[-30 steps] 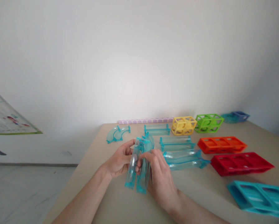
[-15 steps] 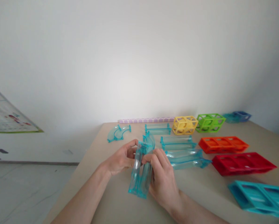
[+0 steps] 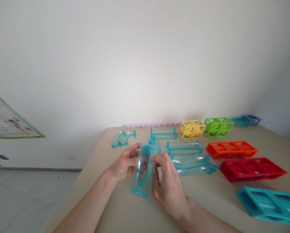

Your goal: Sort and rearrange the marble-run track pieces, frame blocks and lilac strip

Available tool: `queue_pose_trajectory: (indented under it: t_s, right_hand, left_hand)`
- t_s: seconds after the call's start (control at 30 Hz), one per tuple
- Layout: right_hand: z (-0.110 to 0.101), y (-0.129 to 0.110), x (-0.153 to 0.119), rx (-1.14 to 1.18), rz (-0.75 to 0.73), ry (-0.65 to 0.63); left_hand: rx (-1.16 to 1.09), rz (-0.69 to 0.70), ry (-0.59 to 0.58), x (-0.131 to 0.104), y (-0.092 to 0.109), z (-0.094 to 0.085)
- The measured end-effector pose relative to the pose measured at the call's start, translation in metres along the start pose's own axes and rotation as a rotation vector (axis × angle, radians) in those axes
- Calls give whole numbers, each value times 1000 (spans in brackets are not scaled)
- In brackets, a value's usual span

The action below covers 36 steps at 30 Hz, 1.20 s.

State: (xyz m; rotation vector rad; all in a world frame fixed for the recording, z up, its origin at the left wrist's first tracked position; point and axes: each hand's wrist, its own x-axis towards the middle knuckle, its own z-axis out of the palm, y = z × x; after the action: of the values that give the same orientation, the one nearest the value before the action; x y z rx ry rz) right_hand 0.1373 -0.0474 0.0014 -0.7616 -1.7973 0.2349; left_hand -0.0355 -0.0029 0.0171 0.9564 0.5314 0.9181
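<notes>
Two straight, clear teal track pieces (image 3: 136, 176) are held side by side above the near part of the table, tilted with their lower ends toward me. My left hand (image 3: 122, 166) is closed around them from the left, with some fingers showing through the clear plastic. From the right, my right hand (image 3: 169, 186) has its bent fingers at the edge of the right-hand piece, near its upper half. Just behind them lies a curved teal track piece (image 3: 156, 144), partly covered by the held pair.
Beyond the hands lie curved track pieces (image 3: 123, 138), straight ones (image 3: 163, 133) and a wavy pair (image 3: 194, 164). On the right stand yellow (image 3: 192, 130), green (image 3: 218, 127), orange (image 3: 232, 149), red (image 3: 252, 169) and teal block frames (image 3: 271, 204). A purple patterned strip (image 3: 152, 124) runs along the wall.
The held track pieces have shifted slightly up and left and sit closer together. My right hand's fingers have moved from between the pieces to the right piece's outer edge.
</notes>
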Motion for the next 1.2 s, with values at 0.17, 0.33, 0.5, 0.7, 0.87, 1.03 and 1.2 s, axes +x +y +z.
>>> queue_pose_trajectory:
  t_s: [0.17, 0.33, 0.5, 0.7, 0.87, 1.03, 1.2]
  right_hand:
    - [3, -4, -8, 146, -49, -118]
    - [2, -9, -10, 203, -42, -314]
    - [1, -8, -7, 201, -12, -385]
    - [1, -9, -7, 191, -17, -441]
    - [1, -9, -9, 172, 0, -510]
    - [1, -10, -9, 162, 20, -561]
    - [2, -9, -9, 154, 15, -584]
  left_hand:
    - [-259, 253, 456, 9, 11, -23]
    - [-237, 528, 679, 20, 16, -40]
    - [-133, 618, 772, 27, 8, -44]
    - [611, 568, 727, 30, -9, -55]
    - [998, 457, 554, 23, -10, -62]
    - [1284, 380, 381, 14, -3, -62]
    - [1466, 318, 256, 8, 1, -64]
